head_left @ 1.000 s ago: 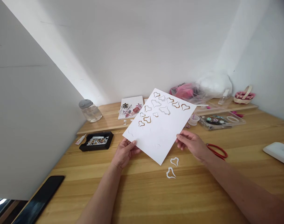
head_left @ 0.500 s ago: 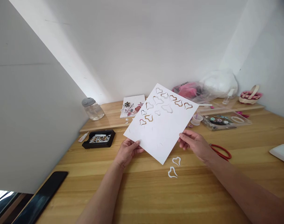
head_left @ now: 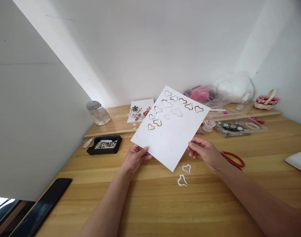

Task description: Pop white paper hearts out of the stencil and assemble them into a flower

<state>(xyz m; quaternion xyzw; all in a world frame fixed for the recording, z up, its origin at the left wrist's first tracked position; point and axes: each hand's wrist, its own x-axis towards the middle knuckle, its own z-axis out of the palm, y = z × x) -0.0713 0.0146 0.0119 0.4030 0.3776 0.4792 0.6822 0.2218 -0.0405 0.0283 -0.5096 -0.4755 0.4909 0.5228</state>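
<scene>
My fingers (head_left: 142,151) pinch the white sheet (head_left: 171,138) above the table (head_left: 150,207), left hand (head_left: 135,159) on its lower-left edge, right hand (head_left: 204,151) on its lower-right. I'd grip lightly (the cut-outs (head_left: 189,107) could tear) and hold both edges evenly.

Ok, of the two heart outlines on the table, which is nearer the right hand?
The upper heart outline in view: it lies farther from the camera and closer to the right hand than the lower heart outline.

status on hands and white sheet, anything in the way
Left hand, right hand: both pinching edges of white sheet. Sheet tilted, heart-like cutouts toward far end. Nothing seen blocking hands; two paper heart outlines on tabletop.
</scene>
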